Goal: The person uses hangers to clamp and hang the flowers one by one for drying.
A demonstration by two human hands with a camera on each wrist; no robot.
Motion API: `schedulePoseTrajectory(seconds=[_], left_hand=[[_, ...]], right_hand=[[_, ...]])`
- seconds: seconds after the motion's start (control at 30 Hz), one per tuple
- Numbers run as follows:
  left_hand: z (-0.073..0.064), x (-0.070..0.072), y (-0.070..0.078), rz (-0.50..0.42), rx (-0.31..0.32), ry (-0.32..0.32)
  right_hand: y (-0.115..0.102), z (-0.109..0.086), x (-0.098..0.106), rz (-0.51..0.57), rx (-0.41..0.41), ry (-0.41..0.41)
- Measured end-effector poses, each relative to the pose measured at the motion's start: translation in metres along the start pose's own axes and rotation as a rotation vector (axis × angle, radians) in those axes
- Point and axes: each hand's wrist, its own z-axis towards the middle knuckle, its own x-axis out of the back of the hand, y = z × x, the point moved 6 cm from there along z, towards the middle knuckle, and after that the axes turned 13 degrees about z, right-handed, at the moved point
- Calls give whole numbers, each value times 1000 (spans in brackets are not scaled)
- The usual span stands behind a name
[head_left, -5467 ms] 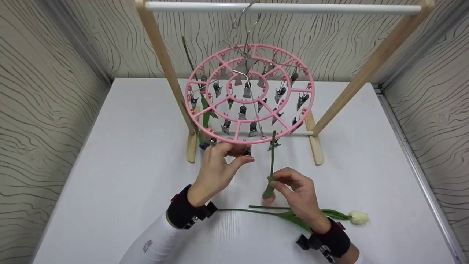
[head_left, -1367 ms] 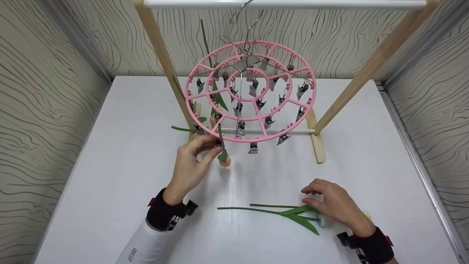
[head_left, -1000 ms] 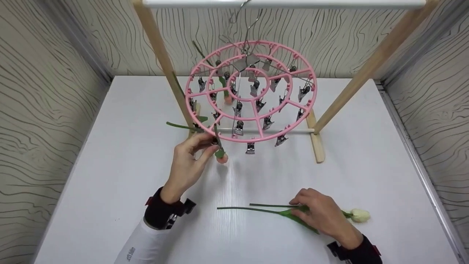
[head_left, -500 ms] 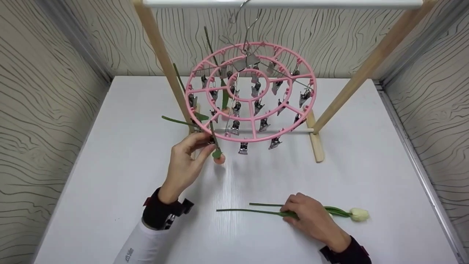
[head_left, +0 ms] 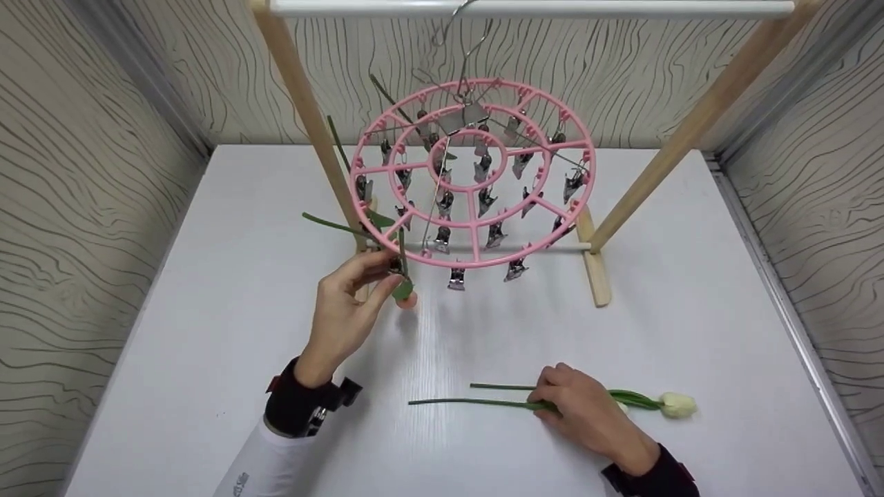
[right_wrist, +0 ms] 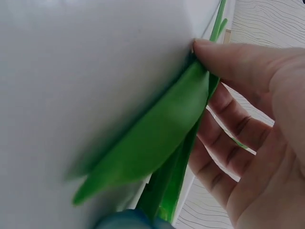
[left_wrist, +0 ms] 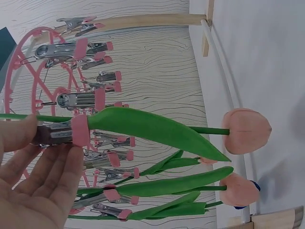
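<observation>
A round pink clip hanger [head_left: 476, 264] hangs from the rack's top bar. At its front left, my left hand [head_left: 349, 304] pinches a metal clip with pink tips [left_wrist: 80, 130] by its handles. That clip's tips sit at the green stem of a pink tulip [left_wrist: 248, 131], whose bloom points down. Low on the right, my right hand [head_left: 583, 414] pinches the stem and leaf [right_wrist: 157, 129] of a tulip lying on the table. A light blue bloom [right_wrist: 126, 220] shows at the bottom of the right wrist view. Beside it lies a white tulip [head_left: 678, 405].
More tulips hang head down on the hanger's left side, including a pink one [left_wrist: 238, 190] with a dark blue one [left_wrist: 256, 186] behind. Several metal clips [head_left: 456, 276] dangle without flowers. The rack's wooden legs [head_left: 599, 276] stand on the white table [head_left: 207, 345].
My right hand has let go of the pink tulip, moved down to the table and taken hold of another tulip's stem. My left hand, on the clip, has shifted left as the hanger turned.
</observation>
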Motion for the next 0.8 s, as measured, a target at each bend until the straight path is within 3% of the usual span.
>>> schedulePoseTrajectory(seconds=[0.17,0.3,0.37,0.6,0.8], left_hand=[[-2,-4,-12,-1,-2,1],[-4,-8,-28,6,-5,-2],[-4,-8,-28,-3,-8,-3],[2,0,0,19,-6,-3],[2,1,0,30,-5,-1]], right_hand=[[-1,-1,9,32,-17,25],[-5,-1,21,54,0,90],[-8,-1,27,70,17,124],[-14,-2,45,245,82,181],[-13,-2,52,392,61,157]])
